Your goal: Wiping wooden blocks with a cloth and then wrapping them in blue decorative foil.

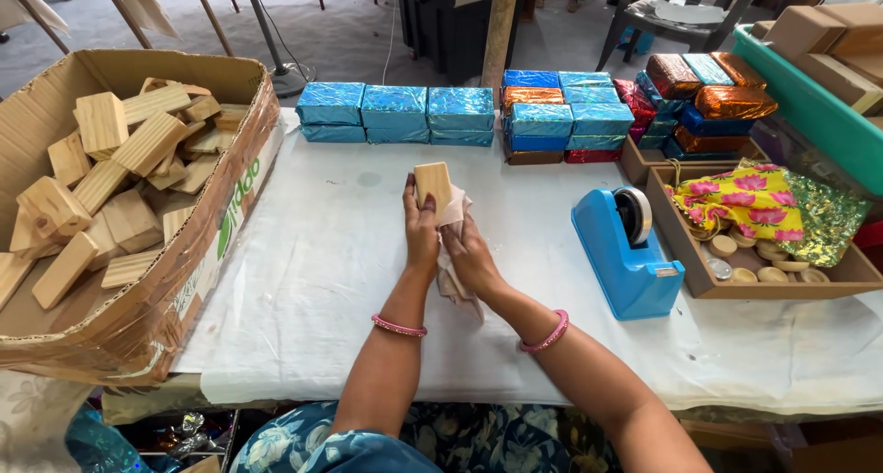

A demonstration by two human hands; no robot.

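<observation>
- The left hand (pixel 421 226) grasps a small wooden block (pixel 433 185), holding it upright above the bench (pixel 313 280), fingers wrapped on the block's left side.
- The right hand (pixel 471 255) is clenched around a pale cloth (pixel 454 252), pressed against the block's right side; the cloth hangs down below both hands.
- Taking the block as the landmark: it sits over the middle of the bench, well clear of every edge.
- Left of the block, a broad stretch of white bench cover lies open up to a big cardboard box (pixel 184 280) full of loose wooden blocks (pixel 120 178). The box overhangs the bench's left edge.
- Behind the block, near the far edge, stands a row of blue foil-wrapped blocks (pixel 395 112); a band of bare cover separates them from the hands.
- Behind and to the right of the block are stacks of wrapped blocks in blue, orange and red foil (pixel 561 119), with more heaped further right (pixel 704 100).
- Right of the block, near the right hand, stands a blue tape dispenser (pixel 627 252), with a gap of open cover between.
- Beyond the dispenser, a shallow brown tray (pixel 681 252) holds a flowered yellow cloth (pixel 740 201), glittery green foil (pixel 828 217) and small round pieces (pixel 763 271).
- At the far right a green crate (pixel 819 114) holds brown boxes (pixel 809 27).
- Nearer than the block, both forearms cross the front edge; each wrist bears a pink bangle (pixel 399 326).
</observation>
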